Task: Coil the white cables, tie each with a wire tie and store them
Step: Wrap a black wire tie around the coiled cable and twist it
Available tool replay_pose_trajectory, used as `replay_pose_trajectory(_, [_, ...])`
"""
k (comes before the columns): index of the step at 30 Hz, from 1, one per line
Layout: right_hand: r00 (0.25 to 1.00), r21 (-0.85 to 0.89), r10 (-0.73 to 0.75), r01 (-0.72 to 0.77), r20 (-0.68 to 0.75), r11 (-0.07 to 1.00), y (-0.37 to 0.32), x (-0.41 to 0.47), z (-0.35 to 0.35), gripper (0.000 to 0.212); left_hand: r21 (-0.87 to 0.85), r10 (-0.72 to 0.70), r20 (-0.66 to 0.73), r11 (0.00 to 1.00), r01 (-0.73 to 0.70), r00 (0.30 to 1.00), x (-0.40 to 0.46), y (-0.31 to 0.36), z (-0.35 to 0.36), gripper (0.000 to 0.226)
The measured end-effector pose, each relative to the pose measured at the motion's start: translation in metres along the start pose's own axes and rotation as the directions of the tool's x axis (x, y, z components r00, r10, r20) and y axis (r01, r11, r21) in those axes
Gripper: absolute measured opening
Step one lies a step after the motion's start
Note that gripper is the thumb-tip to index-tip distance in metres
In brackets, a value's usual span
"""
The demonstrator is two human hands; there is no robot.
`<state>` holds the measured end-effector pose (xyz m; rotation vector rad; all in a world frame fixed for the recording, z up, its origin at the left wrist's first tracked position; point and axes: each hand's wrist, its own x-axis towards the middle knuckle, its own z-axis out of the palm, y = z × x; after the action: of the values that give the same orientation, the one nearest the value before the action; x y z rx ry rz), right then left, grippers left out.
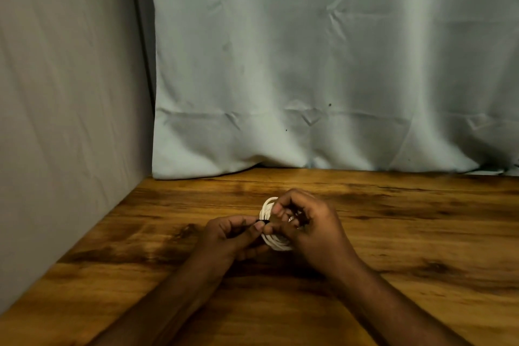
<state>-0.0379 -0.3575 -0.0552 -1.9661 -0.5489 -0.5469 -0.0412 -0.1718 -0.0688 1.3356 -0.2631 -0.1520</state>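
A white cable wound into a small coil is held just above the wooden table, near its middle. My right hand grips the coil from the right, fingers curled over its top. My left hand pinches a thin black wire tie at the coil's left edge, thumb and forefinger closed on it. Much of the coil is hidden behind my fingers. Whether the tie goes around the coil cannot be told.
A pale cloth backdrop hangs along the table's far edge. A grey cloth wall borders the table on the left. No other cables or containers are in view.
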Motion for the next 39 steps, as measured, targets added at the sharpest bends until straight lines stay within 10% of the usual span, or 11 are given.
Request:
replay_pose_trajectory(6, [0.967,-0.455,-0.251,0.201,-0.051,0.867,0.006,0.005,-0.006,0.027,0.022,-0.022,0.029,1.0,0.021,0.999,0.001,-0.001,0.0,0.027])
replay_pose_trajectory(18, [0.981,-0.397,-0.193,0.165,-0.031,0.903,0.001,0.001,-0.002,0.042,0.12,-0.011,0.006,0.993,0.01,1.0,0.001,-0.002,0.0,0.027])
replay_pose_trajectory(31, [0.944,-0.543,-0.167,0.302,0.285,0.784,-0.009,0.0,-0.007,0.01,0.177,0.028,0.002,0.984,-0.028,1.0,0.002,-0.003,0.005,0.027])
replay_pose_trajectory(39, [0.988,-0.652,-0.133,0.154,0.081,0.743,0.002,0.001,0.0,0.018,0.222,0.098,0.052,0.969,-0.107,0.994,0.002,-0.007,0.015,0.023])
